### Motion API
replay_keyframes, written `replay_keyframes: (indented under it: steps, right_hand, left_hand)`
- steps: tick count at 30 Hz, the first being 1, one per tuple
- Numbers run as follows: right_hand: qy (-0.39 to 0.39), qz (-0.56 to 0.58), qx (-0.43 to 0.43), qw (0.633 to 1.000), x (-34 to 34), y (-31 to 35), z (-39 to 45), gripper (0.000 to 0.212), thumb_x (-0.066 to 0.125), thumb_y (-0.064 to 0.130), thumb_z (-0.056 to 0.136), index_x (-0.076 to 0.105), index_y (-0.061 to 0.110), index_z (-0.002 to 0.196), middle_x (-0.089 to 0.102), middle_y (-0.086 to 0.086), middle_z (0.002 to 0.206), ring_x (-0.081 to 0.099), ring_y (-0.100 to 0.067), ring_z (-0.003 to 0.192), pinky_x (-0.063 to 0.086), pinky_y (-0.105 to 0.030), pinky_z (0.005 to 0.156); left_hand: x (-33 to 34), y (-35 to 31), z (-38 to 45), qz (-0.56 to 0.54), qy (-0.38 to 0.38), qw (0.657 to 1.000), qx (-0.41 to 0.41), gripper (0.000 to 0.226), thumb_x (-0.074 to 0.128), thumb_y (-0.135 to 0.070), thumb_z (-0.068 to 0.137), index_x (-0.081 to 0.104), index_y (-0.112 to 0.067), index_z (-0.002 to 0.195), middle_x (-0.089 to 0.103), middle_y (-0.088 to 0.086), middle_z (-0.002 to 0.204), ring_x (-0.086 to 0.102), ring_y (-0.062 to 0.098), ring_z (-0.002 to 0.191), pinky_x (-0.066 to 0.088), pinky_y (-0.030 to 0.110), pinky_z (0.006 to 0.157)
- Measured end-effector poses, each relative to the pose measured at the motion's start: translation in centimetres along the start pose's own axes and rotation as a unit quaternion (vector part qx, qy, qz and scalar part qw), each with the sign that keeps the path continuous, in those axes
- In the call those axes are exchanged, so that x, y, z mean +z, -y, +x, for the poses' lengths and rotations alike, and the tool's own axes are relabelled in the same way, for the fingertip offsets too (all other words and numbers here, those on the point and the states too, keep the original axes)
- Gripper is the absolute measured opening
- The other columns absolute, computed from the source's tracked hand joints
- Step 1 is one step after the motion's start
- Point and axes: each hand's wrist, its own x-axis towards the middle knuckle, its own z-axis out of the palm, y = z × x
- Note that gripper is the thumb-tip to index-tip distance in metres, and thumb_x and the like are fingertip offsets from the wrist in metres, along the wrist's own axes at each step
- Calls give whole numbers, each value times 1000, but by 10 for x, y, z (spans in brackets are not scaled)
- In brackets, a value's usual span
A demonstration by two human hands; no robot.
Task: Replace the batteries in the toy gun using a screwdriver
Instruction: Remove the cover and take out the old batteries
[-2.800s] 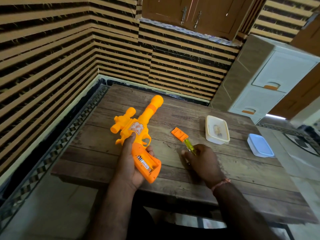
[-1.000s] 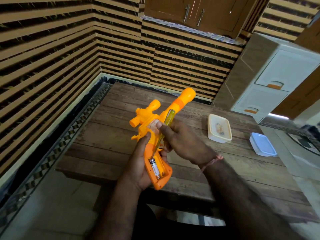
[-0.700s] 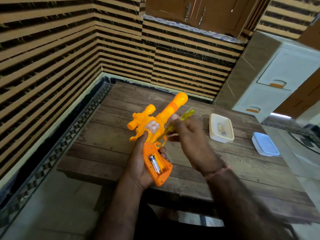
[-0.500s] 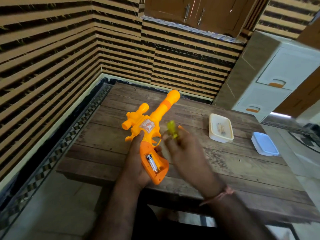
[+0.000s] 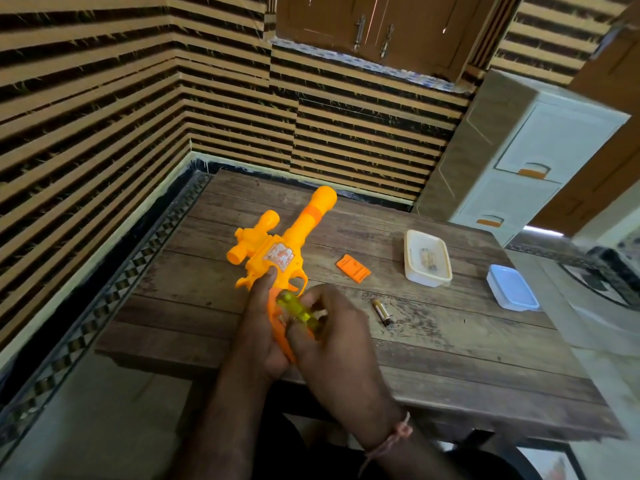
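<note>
Dim warm light, wide-angle edge distortion

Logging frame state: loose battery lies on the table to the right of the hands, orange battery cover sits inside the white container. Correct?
Not quite. The battery does lie on the table right of the hands, but the orange battery cover is not inside the white container; it lies on the bare table beside it, toward the toy gun. The head view shows this.

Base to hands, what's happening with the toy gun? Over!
Left hand grips toy gun by the handle. Right hand holds the screwdriver at the handle. One battery on the table, cover off. Nothing in the way.
</note>
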Motion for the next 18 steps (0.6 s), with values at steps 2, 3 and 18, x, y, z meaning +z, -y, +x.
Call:
replay_keyframes:
  steps: [2, 3, 18]
  right_hand:
    - [-71, 73, 16, 995, -8, -8, 12, 15, 70, 13, 79, 60, 23, 81, 66, 10, 70, 62, -8, 59, 52, -31, 56]
    - [-99, 71, 27, 992, -15, -14, 20, 15, 72, 13, 80, 61, 23, 81, 67, 10, 68, 64, -8, 59, 53, -29, 56]
    - [-22, -279, 103, 954, -34, -90, 44, 19, 59, 36, 87, 60, 18, 84, 65, -5, 80, 64, -29, 77, 48, -35, 62]
  left_hand:
    - [-2, -2, -2, 10, -10, 1000, -2, 65, 51, -58, 90, 61, -2, 121, 63, 21, 107, 64, 33, 99, 55, 45, 86]
    - [-4, -3, -1, 9, -23, 1000, 0, 68, 59, -59, 84, 59, -5, 125, 61, 19, 106, 61, 31, 97, 52, 44, 88]
    - [-11, -4, 2, -4, -41, 998, 42, 61, 63, -57, 80, 53, -14, 121, 58, 8, 71, 55, 16, 61, 46, 31, 63]
